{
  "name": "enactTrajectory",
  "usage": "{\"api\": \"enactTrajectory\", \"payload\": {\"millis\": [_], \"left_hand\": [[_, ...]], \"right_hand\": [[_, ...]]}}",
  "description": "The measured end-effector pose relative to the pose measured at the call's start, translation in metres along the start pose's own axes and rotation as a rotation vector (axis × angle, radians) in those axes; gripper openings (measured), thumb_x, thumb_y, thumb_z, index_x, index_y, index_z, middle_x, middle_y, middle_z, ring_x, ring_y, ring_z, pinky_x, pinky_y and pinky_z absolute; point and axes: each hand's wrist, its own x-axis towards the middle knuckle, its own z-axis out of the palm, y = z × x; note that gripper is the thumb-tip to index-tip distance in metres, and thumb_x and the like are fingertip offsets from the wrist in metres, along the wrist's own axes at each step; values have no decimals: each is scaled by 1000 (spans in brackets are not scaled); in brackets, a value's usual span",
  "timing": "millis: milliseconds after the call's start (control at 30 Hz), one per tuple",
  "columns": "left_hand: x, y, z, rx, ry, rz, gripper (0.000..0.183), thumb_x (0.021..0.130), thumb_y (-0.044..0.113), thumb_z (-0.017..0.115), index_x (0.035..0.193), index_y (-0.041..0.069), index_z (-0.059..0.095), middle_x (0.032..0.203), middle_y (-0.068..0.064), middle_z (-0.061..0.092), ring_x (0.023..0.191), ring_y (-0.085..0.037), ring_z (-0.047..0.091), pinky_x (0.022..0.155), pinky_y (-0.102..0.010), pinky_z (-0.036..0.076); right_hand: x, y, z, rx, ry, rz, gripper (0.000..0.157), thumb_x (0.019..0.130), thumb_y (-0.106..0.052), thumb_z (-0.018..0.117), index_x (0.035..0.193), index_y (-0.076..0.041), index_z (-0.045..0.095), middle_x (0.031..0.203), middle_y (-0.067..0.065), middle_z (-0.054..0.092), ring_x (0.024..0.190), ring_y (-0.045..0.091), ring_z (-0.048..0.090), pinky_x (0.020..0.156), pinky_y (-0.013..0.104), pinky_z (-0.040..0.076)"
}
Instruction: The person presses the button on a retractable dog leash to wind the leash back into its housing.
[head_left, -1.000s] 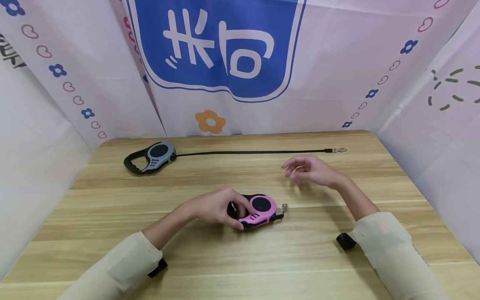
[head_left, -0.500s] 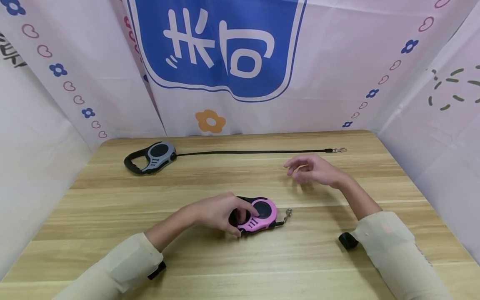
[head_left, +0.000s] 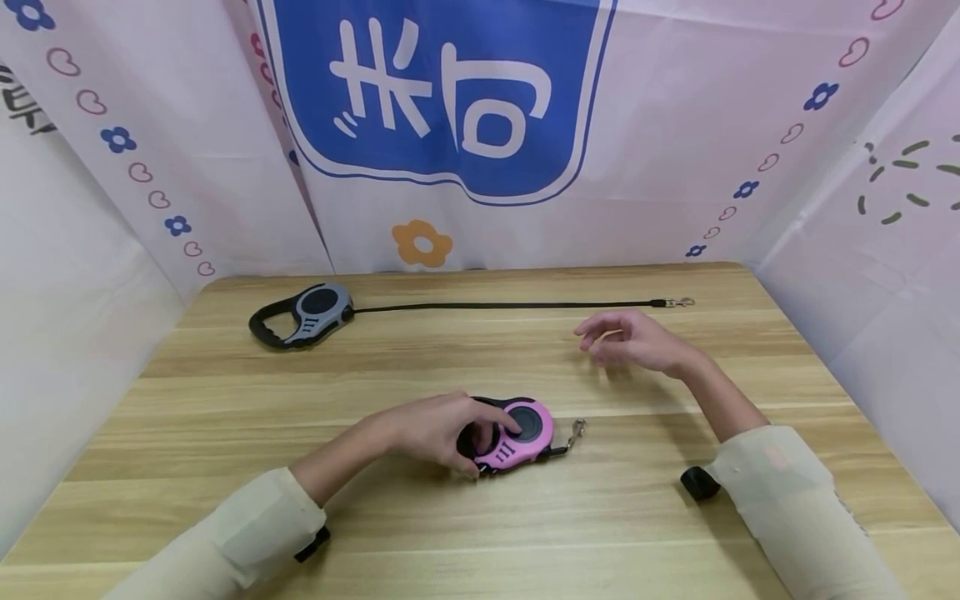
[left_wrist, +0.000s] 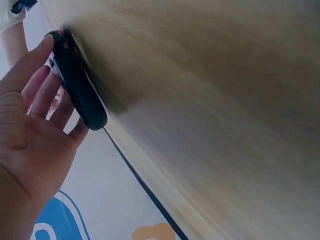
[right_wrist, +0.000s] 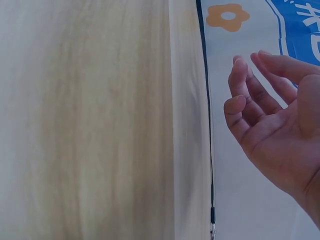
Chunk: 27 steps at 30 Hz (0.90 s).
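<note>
My left hand (head_left: 431, 429) holds a pink and black retractable dog leash (head_left: 507, 452) near the middle of the table. Its thumb is at the near side of the black handle, and the fingers reach over onto the pink casing. In the left wrist view the dark handle (left_wrist: 79, 87) is seen edge-on between thumb and fingers. A small metal clip (head_left: 577, 428) sticks out at the casing's right end. My right hand (head_left: 633, 342) hovers above the table to the right, fingers loosely curled, holding nothing, as the right wrist view also shows.
A grey and black retractable leash (head_left: 320, 317) lies at the back left of the wooden table (head_left: 480, 533). Its black strap (head_left: 487, 306) runs right along the back to a metal clip (head_left: 681, 302). A printed cloth (head_left: 360, 225) hangs behind the table.
My left hand has shifted the pink leash slightly toward me, and its clip now points out further right. My right hand has drifted a little right. The grey leash stays put.
</note>
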Motion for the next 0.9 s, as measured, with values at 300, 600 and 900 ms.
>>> {"api": "enactTrajectory", "payload": {"millis": [300, 600, 900], "left_hand": [[-13, -1, -9, -154, 92, -4, 59, 87, 9, 85, 142, 9, 61, 100, 2, 71, 98, -13, 65, 93, -37, 55], [-33, -30, -30, -100, 360, -27, 38, 95, 7, 75, 130, -5, 66, 95, 2, 72, 93, -13, 67, 98, -49, 54], [-57, -71, -49, -25, 507, -124, 31, 96, 1, 72, 125, -10, 67, 97, -8, 73, 92, -21, 68, 90, -46, 57]], "right_hand": [[-1, 7, -5, 4, 136, 39, 30, 100, -1, 65, 127, 12, 62, 112, 27, 64, 89, 30, 72, 78, 32, 61], [-7, 16, -19, -51, 205, 65, 27, 100, 1, 64, 123, 13, 63, 108, 28, 64, 82, 22, 71, 74, 29, 59], [-11, 24, -30, -135, 213, 64, 26, 100, 0, 63, 123, 12, 64, 106, 27, 66, 81, 23, 71, 73, 29, 59]]}}
